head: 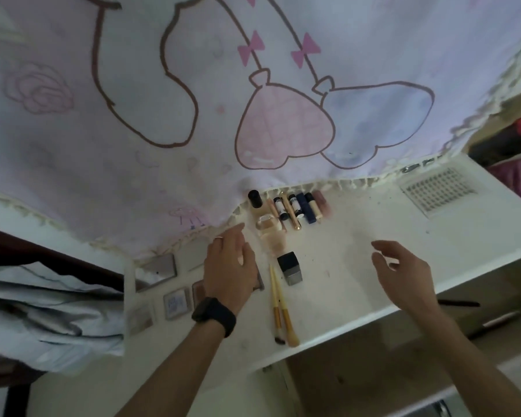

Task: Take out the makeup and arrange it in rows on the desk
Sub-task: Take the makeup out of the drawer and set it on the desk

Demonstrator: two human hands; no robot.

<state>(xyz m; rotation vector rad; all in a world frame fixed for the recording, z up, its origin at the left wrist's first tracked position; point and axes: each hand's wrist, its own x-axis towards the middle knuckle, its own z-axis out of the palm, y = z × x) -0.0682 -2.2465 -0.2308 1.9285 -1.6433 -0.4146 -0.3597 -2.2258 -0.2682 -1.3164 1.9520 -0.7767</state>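
On the white desk [373, 224] makeup lies in rows. Several tubes and sticks [298, 207] line up at the back edge beside a black-capped bottle [254, 199]. In front of them stand a clear glass bottle [268, 233] and a black-and-silver cube [290, 267]. Two yellow-handled brushes [278, 308] lie side by side. Several flat palettes [176, 302] and a mirror compact [155, 272] sit at the left. My left hand [229, 266], with a black watch, hovers flat over a palette with its fingers straight. My right hand [403, 272] floats above the desk, its fingers loose and holding nothing.
A white curtain [193, 115] with pink and blue cartoon prints hangs over the desk's back. A sheet of false lashes [438, 189] lies at the far right. Grey bedding [42, 311] bunches at the left. An open shelf [373, 371] lies below the desk.
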